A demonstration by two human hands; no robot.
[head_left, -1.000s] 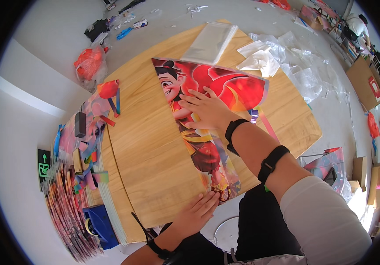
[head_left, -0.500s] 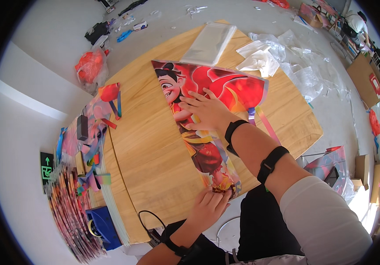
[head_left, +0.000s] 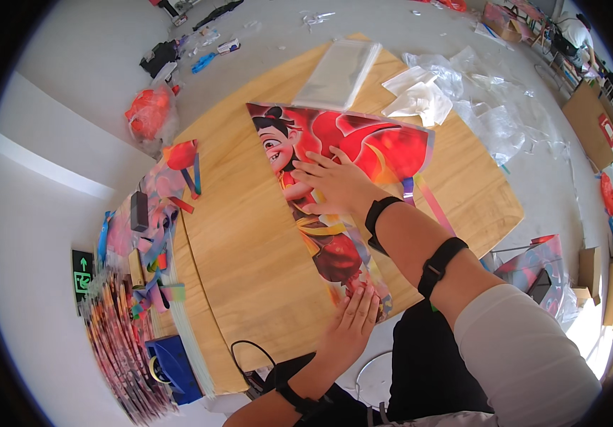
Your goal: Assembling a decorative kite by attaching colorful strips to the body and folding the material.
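A folded kite (head_left: 349,139) of thin printed sheet, with a cartoon figure on red, lies on the wooden table (head_left: 239,235). Bright ribbon strips hang from its right edge. My right hand (head_left: 335,186) rests flat across its middle, fingers spread. At the narrow near end, my left hand (head_left: 351,320) lies palm down on it with the fingers stretched out, covering part of the print. Neither hand grips anything.
Clear plastic sleeves (head_left: 338,73) and crumpled white wrap (head_left: 420,99) lie at the table's far side. To the left are a dark block (head_left: 138,211), a blue tape dispenser (head_left: 175,368) and stacked printed sheets (head_left: 125,349). A person (head_left: 575,35) bends at the far right.
My left hand has gone from curled fingers at the kite's near edge to lying flat, slightly farther up the print. My right hand stays pressed on the kite.
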